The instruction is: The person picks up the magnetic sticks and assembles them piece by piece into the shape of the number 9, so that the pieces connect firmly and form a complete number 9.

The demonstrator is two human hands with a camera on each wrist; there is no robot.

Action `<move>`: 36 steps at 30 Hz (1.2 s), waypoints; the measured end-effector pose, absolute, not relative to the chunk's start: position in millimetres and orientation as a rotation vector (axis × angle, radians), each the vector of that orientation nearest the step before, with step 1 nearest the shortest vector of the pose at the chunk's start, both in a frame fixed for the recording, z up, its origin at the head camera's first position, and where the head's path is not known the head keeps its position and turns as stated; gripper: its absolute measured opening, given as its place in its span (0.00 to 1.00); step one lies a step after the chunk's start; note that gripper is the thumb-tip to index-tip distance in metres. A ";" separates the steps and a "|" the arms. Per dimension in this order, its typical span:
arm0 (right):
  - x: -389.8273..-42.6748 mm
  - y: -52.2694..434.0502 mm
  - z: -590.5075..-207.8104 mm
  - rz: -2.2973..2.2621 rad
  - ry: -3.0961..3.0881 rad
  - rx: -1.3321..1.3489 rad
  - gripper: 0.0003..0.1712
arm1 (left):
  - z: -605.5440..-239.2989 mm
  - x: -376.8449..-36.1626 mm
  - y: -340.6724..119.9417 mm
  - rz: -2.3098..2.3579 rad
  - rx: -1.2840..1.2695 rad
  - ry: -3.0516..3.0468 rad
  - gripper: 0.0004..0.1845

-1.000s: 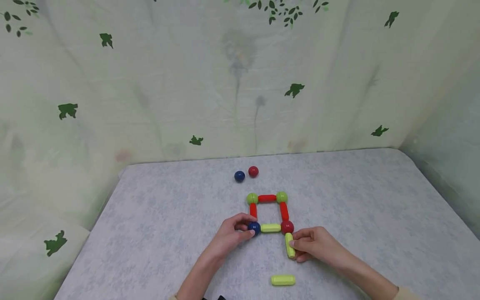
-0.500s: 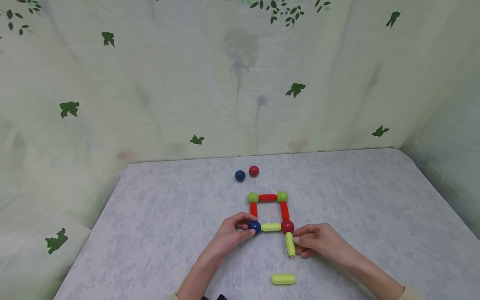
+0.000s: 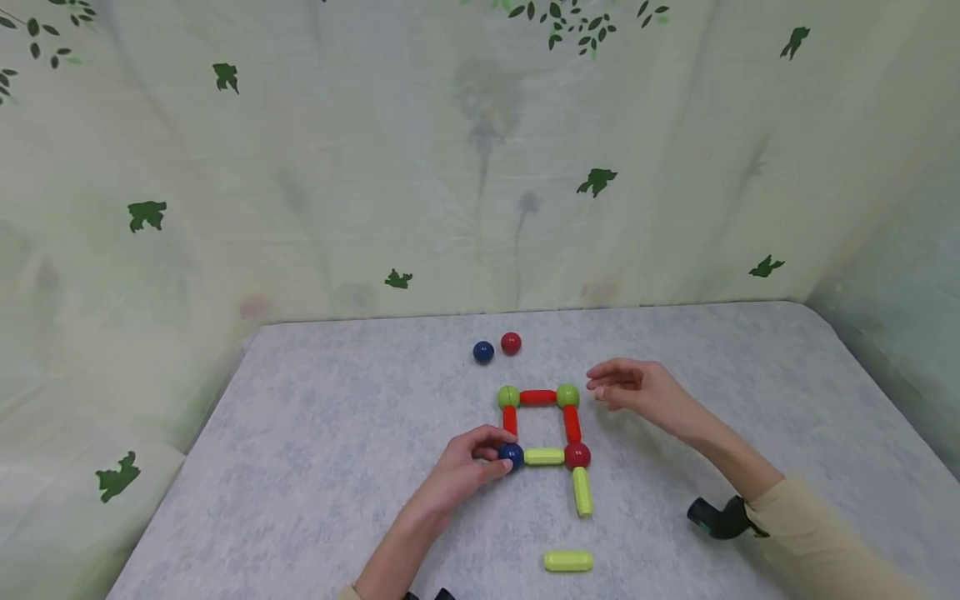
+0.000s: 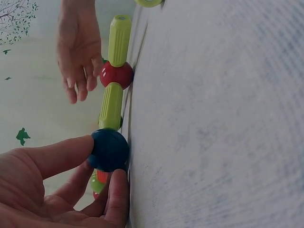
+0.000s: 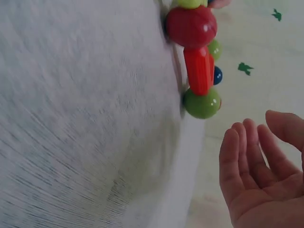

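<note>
My left hand (image 3: 467,468) pinches a dark blue ball (image 4: 110,150) between thumb and fingers, at the near left corner of a square of rods and balls. Two green balls (image 3: 567,396) form its far corners and a red ball (image 3: 577,455) the near right one. Red rods (image 3: 537,397) make three sides; a yellow-green rod (image 3: 543,457) makes the near side. From the red corner ball another yellow-green rod (image 3: 582,492) points toward me. Holding nothing, my right hand (image 3: 637,392) hovers right of the far right green ball, its fingers loosely bent in the right wrist view.
A loose blue ball (image 3: 483,352) and a loose red ball (image 3: 511,342) lie beyond the square. One separate yellow-green rod (image 3: 567,561) lies near the front. A patterned cloth backdrop (image 3: 420,167) rises behind the table (image 3: 337,400). A black device (image 3: 720,518) shows by my right sleeve.
My right hand has let go of the yellow-green rod at the red corner ball and moved away, up toward the far right green ball. My left hand stays on the blue ball.
</note>
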State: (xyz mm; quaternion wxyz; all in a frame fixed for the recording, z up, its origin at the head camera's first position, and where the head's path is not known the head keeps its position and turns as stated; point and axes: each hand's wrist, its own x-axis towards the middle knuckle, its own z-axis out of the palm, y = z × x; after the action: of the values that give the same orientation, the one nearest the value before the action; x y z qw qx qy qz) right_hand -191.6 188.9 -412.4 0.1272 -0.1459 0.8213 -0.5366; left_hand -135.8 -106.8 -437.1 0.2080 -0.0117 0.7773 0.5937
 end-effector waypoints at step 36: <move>-329.4 96.7 -427.0 -1.053 2.413 -0.846 0.23 | -435.8 -136.0 -106.8 1.626 -0.069 2.155 0.16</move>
State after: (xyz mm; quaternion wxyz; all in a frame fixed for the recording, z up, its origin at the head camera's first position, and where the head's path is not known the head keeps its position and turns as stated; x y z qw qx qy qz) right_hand -329.4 96.7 -427.0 0.1872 -0.3005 0.8572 -0.3740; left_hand -136.0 -106.8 -435.8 0.2185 -0.0251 0.7787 0.5876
